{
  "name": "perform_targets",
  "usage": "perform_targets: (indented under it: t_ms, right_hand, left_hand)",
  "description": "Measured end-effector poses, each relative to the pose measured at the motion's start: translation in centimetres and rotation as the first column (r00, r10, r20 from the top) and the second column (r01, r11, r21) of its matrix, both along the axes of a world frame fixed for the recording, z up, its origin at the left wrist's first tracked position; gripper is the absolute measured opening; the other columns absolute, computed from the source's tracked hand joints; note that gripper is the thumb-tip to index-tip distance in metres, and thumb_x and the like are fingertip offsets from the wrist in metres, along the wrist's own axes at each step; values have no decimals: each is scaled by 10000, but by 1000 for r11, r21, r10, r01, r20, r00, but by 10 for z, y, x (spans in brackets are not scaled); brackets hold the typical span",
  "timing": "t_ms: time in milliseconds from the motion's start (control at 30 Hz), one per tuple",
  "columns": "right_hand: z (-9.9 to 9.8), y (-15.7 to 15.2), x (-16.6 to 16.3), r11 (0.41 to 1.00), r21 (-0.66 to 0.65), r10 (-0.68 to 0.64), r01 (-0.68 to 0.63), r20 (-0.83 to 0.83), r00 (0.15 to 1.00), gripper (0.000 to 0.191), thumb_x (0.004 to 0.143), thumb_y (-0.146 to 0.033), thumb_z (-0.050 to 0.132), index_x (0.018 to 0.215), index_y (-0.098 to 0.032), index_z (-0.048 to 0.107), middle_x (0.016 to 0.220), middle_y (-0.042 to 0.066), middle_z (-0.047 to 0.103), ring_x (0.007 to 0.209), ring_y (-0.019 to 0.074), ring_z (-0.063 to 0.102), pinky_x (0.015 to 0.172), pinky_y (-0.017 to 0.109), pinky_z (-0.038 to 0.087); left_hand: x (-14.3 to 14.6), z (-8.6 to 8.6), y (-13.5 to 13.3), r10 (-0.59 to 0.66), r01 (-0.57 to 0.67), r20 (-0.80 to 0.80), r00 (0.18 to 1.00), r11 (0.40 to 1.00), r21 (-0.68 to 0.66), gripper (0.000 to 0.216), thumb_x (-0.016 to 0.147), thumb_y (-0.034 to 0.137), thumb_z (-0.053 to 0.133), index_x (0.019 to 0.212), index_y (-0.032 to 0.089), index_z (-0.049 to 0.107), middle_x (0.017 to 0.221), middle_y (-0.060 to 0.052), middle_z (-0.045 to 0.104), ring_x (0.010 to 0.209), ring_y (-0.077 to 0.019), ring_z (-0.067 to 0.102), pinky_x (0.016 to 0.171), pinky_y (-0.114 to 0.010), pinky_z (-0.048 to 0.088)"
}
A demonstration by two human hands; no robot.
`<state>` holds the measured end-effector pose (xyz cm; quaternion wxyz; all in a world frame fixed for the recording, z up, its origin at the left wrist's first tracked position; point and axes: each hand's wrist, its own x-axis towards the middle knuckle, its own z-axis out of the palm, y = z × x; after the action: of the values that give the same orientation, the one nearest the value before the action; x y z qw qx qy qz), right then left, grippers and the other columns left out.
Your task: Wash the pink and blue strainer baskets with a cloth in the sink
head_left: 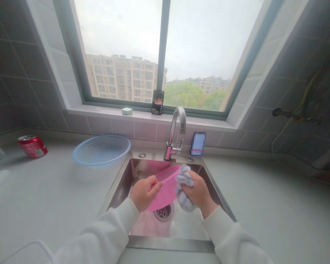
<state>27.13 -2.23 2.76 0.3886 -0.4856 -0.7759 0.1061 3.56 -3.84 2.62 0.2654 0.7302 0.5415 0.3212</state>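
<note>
left hand [145, 192] is curled nearly closed, thumb and fingers pinching the near rim of a pink basket [165, 192]. right hand [199, 192] is folded around a bunched white and grey cloth [184, 196], which sits at the basket's right end; how hard it presses there, i cannot tell. both wrists come out of white sleeves [107, 229]. the basket is tilted, held inside the metal sink [170, 244], over the drain [164, 213]. behind it the tap [172, 130] stands upright, its spout curving forward. just right of the tap a phone [198, 143], its screen blurred out, leans against the wall. on the counter [264, 205], left of the sink, rests a blue basket [101, 152], with a red can [33, 146] farther left. on the sill [99, 112] a second phone [157, 102] leans on the window frame [162, 47], near a pale green block [127, 110]. buildings [121, 77] and trees [185, 93] show outside.
</note>
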Motion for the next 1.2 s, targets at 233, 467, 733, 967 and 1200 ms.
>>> perform_targets:
  t_ms: [233,467,733,967,1200]
  right_hand:
    - [-4,22,28,983,-38,-177,178,34,984,145,757,-222,542,823,-246,669,888,58,719,853,264,666,797,400,499]
    - [-1,12,14,990,-6,-139,139,10,990,129,740,-216,542,810,-236,648,865,55,684,823,245,647,780,371,496]
    - [1,-22,-28,975,-62,221,-215,119,968,79,697,-158,562,707,-233,537,777,7,598,696,171,555,633,275,407]
    - [0,0,-1,998,-1,-65,65,69,996,57,735,-199,536,692,-236,528,728,18,589,680,191,559,654,303,414]
    - [0,-16,-21,986,-40,164,-161,112,980,53,720,-179,553,712,-232,548,772,15,600,708,178,570,643,283,404]
  left_hand:
    - [-1,-6,3,-108,118,132,985,991,-68,381,918,506,476,821,182,649,656,-16,639,608,-185,595,577,-265,391]
    - [-2,-9,8,-167,175,150,975,983,-46,348,933,406,412,854,169,654,760,-32,654,729,-201,588,653,-290,389]
    - [0,-9,5,-115,115,35,993,993,-12,348,959,408,319,676,225,406,637,22,486,641,-174,482,631,-305,270]
    - [0,-7,4,-89,89,30,996,995,-31,402,965,509,328,687,230,411,623,23,490,618,-176,492,602,-296,242]
    - [1,-11,4,-107,108,27,994,994,-30,401,952,526,364,706,225,463,639,12,548,638,-183,527,619,-292,277]
